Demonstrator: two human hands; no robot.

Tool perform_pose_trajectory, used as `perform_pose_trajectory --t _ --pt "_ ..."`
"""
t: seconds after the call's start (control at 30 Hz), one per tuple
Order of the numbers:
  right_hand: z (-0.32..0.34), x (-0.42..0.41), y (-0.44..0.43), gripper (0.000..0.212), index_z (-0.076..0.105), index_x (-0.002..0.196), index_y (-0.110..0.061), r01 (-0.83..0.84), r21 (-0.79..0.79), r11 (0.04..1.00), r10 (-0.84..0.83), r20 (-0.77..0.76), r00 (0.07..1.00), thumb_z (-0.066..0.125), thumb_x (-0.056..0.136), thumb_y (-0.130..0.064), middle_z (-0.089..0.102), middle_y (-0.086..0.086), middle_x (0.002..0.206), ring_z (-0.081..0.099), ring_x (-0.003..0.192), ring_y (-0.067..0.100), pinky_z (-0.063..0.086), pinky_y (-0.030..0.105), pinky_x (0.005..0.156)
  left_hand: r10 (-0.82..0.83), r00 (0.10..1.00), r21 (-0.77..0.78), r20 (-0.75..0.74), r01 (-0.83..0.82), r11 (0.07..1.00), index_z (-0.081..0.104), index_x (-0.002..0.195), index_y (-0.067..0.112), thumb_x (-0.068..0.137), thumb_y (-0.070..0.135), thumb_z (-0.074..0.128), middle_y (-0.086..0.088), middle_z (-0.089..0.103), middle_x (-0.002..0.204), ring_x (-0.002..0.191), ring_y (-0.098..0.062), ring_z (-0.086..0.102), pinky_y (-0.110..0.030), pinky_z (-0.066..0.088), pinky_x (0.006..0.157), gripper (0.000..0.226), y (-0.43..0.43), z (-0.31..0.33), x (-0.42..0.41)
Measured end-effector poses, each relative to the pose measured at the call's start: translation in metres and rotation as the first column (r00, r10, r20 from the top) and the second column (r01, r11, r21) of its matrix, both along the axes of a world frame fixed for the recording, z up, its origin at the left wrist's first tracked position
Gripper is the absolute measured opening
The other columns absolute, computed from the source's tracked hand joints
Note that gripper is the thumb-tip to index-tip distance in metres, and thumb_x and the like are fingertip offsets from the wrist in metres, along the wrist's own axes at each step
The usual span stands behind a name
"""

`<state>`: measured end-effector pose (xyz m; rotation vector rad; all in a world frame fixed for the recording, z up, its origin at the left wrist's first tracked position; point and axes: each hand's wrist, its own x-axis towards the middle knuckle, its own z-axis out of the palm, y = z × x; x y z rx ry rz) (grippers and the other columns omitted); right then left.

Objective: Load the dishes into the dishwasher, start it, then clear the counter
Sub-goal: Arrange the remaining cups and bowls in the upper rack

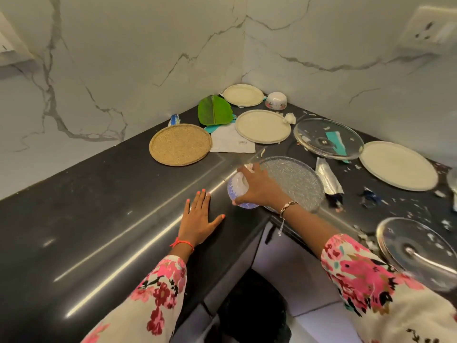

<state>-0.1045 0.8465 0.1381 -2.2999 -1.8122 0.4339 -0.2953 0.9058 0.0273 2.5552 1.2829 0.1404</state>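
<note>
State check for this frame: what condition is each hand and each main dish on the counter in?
left hand: open, flat on the counter
right hand: grips the blue-and-white bowl
blue-and-white bowl: tilted, at the counter's edge
textured glass plate: flat, empty, partly under the right hand
floral bowl: mouth down, in the corner
glass lid: lying down, scraps on or under it
woven tray: flat, empty

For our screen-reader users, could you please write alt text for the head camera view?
A person's right hand grips a small blue-and-white bowl at the corner of a dark counter, while the left hand rests flat on it. Plates, glass lids, a green leaf and scraps lie behind.
</note>
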Motion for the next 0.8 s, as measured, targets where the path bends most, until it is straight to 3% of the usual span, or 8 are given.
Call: perform_pose_trajectory --t 0.2,0.37,0.8 --pt "-0.012 -0.031 -0.1 0.097 0.025 0.141 -0.024 0.032 -0.019 0.999 -0.032 -0.021 0.999 0.079 0.064 -0.047 0.024 0.016 0.14 0.034 0.124 0.04 0.042 0.049 0.094 -0.044 0.997 0.042 0.059 0.041 0.998 0.012 0.151 0.011 0.094 0.054 0.038 -0.003 0.001 0.16 0.147 -0.014 -0.008 -0.034 -0.01 0.118 0.075 -0.1 0.004 -0.034" --pt "-0.032 -0.06 -0.196 0.09 0.031 0.136 -0.021 0.114 -0.053 0.992 -0.115 -0.016 0.993 0.08 0.065 -0.042 0.029 0.016 0.133 0.038 0.119 0.039 0.043 0.046 0.092 -0.159 0.987 0.112 -0.012 0.159 0.981 0.008 0.151 0.011 0.096 0.052 0.034 -0.003 -0.002 0.16 0.147 -0.016 -0.01 -0.032 -0.013 0.116 0.073 -0.178 -0.003 -0.067" --pt "-0.136 -0.208 -0.53 0.091 0.029 0.141 -0.025 0.355 -0.273 0.894 -0.376 -0.026 0.926 0.079 0.065 -0.036 0.031 0.011 0.138 0.037 0.123 0.037 0.046 0.045 0.092 -0.316 0.949 -0.079 0.009 0.316 0.946 0.002 0.15 0.009 0.096 0.047 0.039 -0.007 -0.004 0.159 0.147 -0.019 -0.01 -0.024 -0.018 0.113 0.075 -0.457 -0.081 -0.204"
